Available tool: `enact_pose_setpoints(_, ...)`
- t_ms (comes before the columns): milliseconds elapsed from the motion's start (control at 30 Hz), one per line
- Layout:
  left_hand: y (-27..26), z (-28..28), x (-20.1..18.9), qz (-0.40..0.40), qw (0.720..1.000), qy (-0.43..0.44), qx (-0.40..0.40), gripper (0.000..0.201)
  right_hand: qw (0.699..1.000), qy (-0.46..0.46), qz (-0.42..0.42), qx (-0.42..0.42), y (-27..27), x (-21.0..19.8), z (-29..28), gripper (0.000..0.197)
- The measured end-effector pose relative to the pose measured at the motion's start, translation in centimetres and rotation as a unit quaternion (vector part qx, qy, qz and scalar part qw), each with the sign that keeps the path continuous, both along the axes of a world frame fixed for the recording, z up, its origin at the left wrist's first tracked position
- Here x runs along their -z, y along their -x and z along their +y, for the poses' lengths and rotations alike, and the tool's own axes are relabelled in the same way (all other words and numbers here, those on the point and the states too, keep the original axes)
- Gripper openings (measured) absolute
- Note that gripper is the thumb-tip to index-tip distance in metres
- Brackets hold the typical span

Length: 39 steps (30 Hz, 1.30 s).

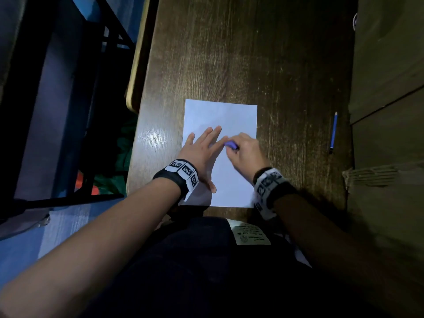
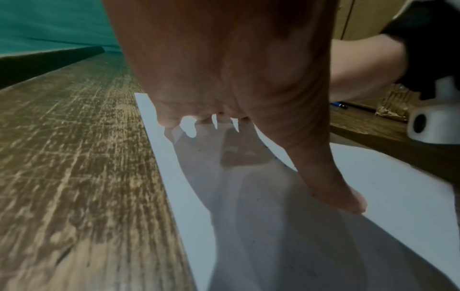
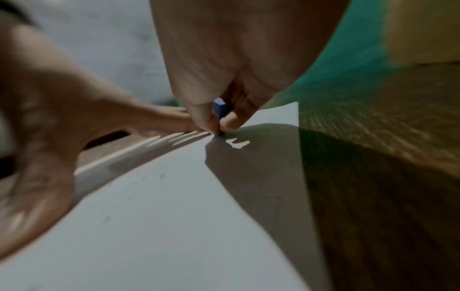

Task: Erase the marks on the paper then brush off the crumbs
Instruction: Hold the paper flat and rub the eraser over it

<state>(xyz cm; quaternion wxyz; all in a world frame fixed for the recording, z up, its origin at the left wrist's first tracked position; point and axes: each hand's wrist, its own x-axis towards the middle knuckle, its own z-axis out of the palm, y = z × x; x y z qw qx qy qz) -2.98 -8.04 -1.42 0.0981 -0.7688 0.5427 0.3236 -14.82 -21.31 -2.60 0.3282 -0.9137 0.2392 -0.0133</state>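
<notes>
A white sheet of paper [image 1: 231,115] lies on the dark wooden table [image 1: 229,53]. My left hand [image 1: 202,148] lies flat on the sheet's left side, fingers spread and straight, holding it down. My right hand [image 1: 243,149] pinches a small blue eraser [image 1: 230,145] between thumb and fingers, its lower end pressed onto the paper [image 3: 161,216] just beside the left fingertips. In the right wrist view the eraser [image 3: 220,110] stands nearly upright on the sheet, and a few faint dark specks lie on the paper nearer the camera. Any marks under the hands are hidden.
A blue pencil [image 1: 333,131] lies on the table to the right of the sheet, near cardboard boxes [image 1: 387,88] along the right edge. A dark metal frame [image 1: 68,88] and blue floor sit left of the table. The table's near edge meets my lap.
</notes>
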Motion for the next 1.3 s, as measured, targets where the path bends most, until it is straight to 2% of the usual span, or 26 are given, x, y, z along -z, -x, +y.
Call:
enact_pose_setpoints(67, 0.1, 0.1, -0.2, -0.002, 1.000, 0.000, 0.001, 0.161, 0.999, 0.002, -0.012, 0.033, 0.5, 0.5, 0.7, 0.007)
enact_pose_setpoints(100, 0.1, 0.1, -0.2, -0.001, 1.000, 0.003, -0.002, 0.160, 1.000, -0.008, -0.020, 0.007, 1.6, 0.4, 1.9, 0.003)
enact_pose_setpoints(200, 0.1, 0.2, -0.1, -0.003, 1.000, 0.006, -0.005, 0.159, 0.987, -0.048, -0.023, -0.153, 6.2, -0.9, 5.3, 0.005)
enact_pose_setpoints(267, 0.0, 0.2, 0.0, -0.001, 1.000, 0.008, -0.006, 0.159, 0.977, -0.064, -0.005, -0.203, 6.0, -1.0, 4.5, 0.004)
enact_pose_setpoints(300, 0.0, 0.2, 0.1, 0.002, 1.000, 0.009, -0.006, 0.159, 0.983, -0.054, -0.004, -0.175, 4.7, -0.5, 3.4, 0.004)
enact_pose_setpoints(367, 0.0, 0.2, 0.2, 0.008, 1.000, 0.010, -0.006, 0.161, 0.998, -0.010, -0.012, -0.058, 1.3, 0.3, 0.9, 0.007)
enact_pose_setpoints(433, 0.0, 0.2, 0.1, 0.004, 1.000, 0.008, -0.003, 0.162, 0.998, 0.019, -0.031, 0.047, -0.5, 0.9, -1.1, 0.013)
enact_pose_setpoints(467, 0.0, 0.2, 0.0, 0.003, 1.000, 0.008, -0.002, 0.162, 0.997, 0.021, -0.035, 0.062, -0.4, 1.0, -0.9, 0.013)
enact_pose_setpoints(533, 0.0, 0.2, 0.1, 0.005, 1.000, 0.014, -0.005, 0.162, 0.999, -0.004, -0.031, 0.014, 1.6, 0.6, 1.5, 0.007)
enact_pose_setpoints(633, 0.0, 0.3, 0.3, 0.007, 1.000, 0.019, -0.013, 0.160, 0.985, -0.052, -0.025, -0.165, 5.9, -0.5, 5.1, 0.004)
enact_pose_setpoints(667, 0.0, 0.3, 0.3, 0.009, 1.000, 0.019, -0.013, 0.160, 0.979, -0.065, -0.014, -0.194, 5.9, -0.7, 4.8, 0.004)
enact_pose_setpoints(700, -0.1, 0.3, 0.3, 0.011, 1.000, 0.019, -0.014, 0.160, 0.980, -0.070, -0.012, -0.188, 5.1, -0.4, 3.9, 0.003)
enact_pose_setpoints(733, 0.0, 0.3, 0.3, 0.013, 1.000, 0.018, -0.013, 0.160, 0.988, -0.056, -0.018, -0.146, 3.7, -0.2, 2.8, 0.004)
enact_pose_setpoints(800, 0.0, 0.2, 0.1, 0.015, 1.000, 0.014, -0.009, 0.160, 0.999, -0.010, -0.030, -0.014, 0.9, 0.4, 0.6, 0.005)
enact_pose_setpoints(867, 0.1, 0.2, 0.0, 0.010, 1.000, 0.012, -0.007, 0.160, 0.997, 0.002, -0.036, 0.072, 0.0, 1.2, 0.0, 0.010)
enact_pose_setpoints(933, 0.0, 0.2, 0.1, 0.012, 1.000, 0.017, -0.010, 0.161, 0.998, -0.010, -0.029, 0.046, 1.4, 1.1, 2.0, 0.011)
enact_pose_setpoints(1033, -0.1, 0.4, 0.5, 0.008, 1.000, 0.014, -0.013, 0.163, 0.989, -0.061, -0.023, -0.131, 5.2, -0.2, 5.1, 0.008)
enact_pose_setpoints(1067, -0.1, 0.4, 0.6, 0.004, 1.000, 0.011, -0.013, 0.165, 0.984, -0.067, -0.010, -0.162, 5.2, -0.4, 4.7, 0.006)
enact_pose_setpoints(1100, -0.1, 0.4, 0.6, 0.003, 1.000, 0.010, -0.014, 0.167, 0.986, -0.064, 0.001, -0.156, 4.2, -0.4, 3.8, 0.004)
enact_pose_setpoints(1233, -0.2, 0.5, 0.6, 0.005, 1.000, 0.015, -0.018, 0.168, 1.000, -0.002, -0.028, 0.006, -1.4, 0.5, -0.6, 0.010)
enact_pose_setpoints(1300, -0.2, 0.6, 0.4, 0.012, 0.999, 0.021, -0.027, 0.167, 0.999, -0.004, -0.032, 0.024, -1.4, 0.8, -0.3, 0.011)
